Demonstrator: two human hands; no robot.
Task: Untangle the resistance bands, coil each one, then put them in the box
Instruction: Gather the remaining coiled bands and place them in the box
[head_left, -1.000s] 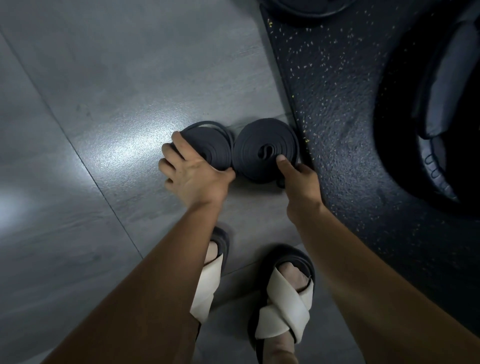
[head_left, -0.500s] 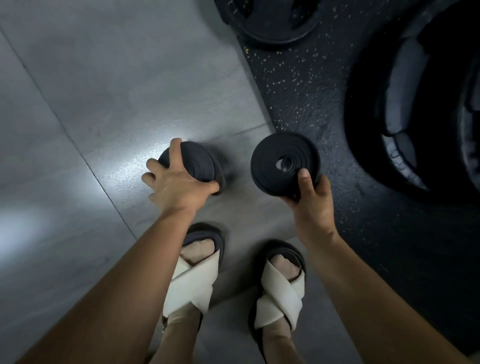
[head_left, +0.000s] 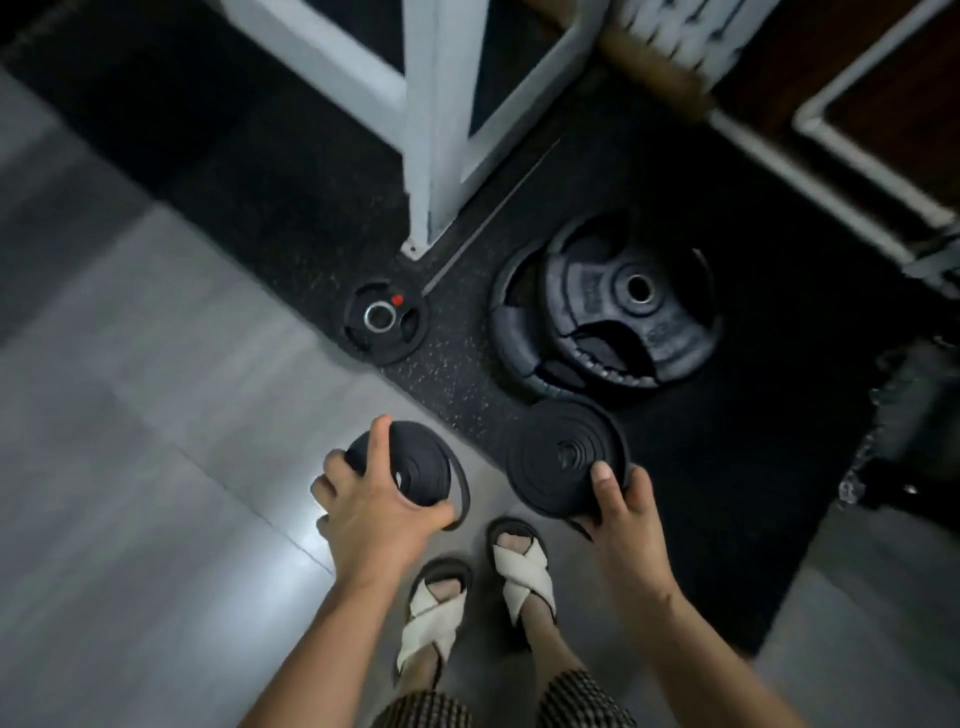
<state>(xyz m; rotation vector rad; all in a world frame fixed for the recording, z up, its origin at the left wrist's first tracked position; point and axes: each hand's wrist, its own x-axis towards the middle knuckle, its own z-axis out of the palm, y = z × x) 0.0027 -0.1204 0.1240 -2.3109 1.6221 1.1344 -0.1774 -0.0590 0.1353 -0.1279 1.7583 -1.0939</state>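
Observation:
Two coiled black resistance bands are held up off the floor. My left hand (head_left: 371, 506) grips the smaller coil (head_left: 415, 467), fingers over its top and thumb under its edge; the coil's outer loop hangs loose on the right side. My right hand (head_left: 621, 512) holds the larger, flat coil (head_left: 556, 457) by its lower right rim, thumb on its face. The two coils are apart, a hand's width between them. No box is in view.
Black speckled rubber mat (head_left: 457, 374) lies ahead and to the right, grey tiles on the left. A small weight plate (head_left: 384, 322) and stacked large plates (head_left: 618, 312) lie on the mat. A white rack frame (head_left: 431, 130) stands behind. My sandalled feet (head_left: 519, 571) are below.
Both hands lifted the coils off the floor and drew them apart. The view rose and tilted forward, bringing the weight plates and rack into sight.

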